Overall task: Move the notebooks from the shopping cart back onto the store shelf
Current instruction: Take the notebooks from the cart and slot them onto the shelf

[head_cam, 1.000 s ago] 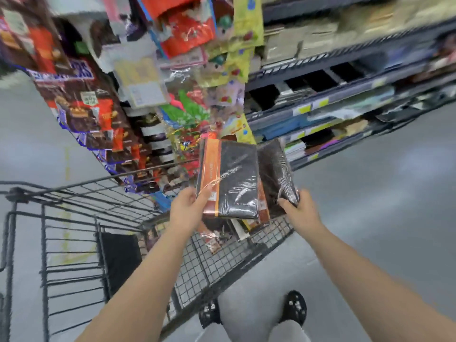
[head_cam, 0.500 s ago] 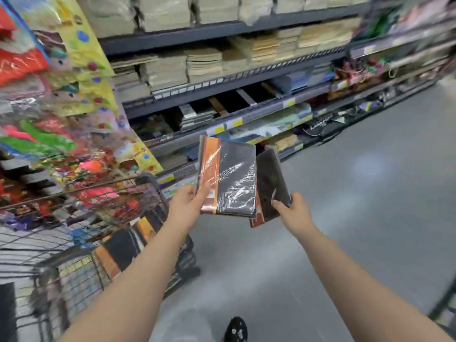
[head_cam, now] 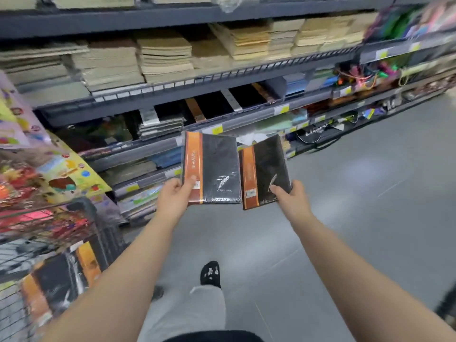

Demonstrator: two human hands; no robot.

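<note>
I hold two shrink-wrapped black-and-orange notebooks up before the store shelf [head_cam: 251, 118]. My left hand [head_cam: 172, 198] grips the left notebook [head_cam: 217, 166] at its near left corner, thumb on the orange band. My right hand [head_cam: 288, 201] grips the right notebook [head_cam: 267, 166], just beside it, by its near right corner. More notebooks [head_cam: 54, 280] lie in the shopping cart [head_cam: 84, 206], near left.

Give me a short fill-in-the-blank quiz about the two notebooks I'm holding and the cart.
1. The left hand grips a black notebook with an ____ spine strip.
2. The right hand holds a second notebook to the ____ of the first.
3. More notebooks lie in the shopping cart at the lower ____.
Missing words: orange; right; left.
</note>
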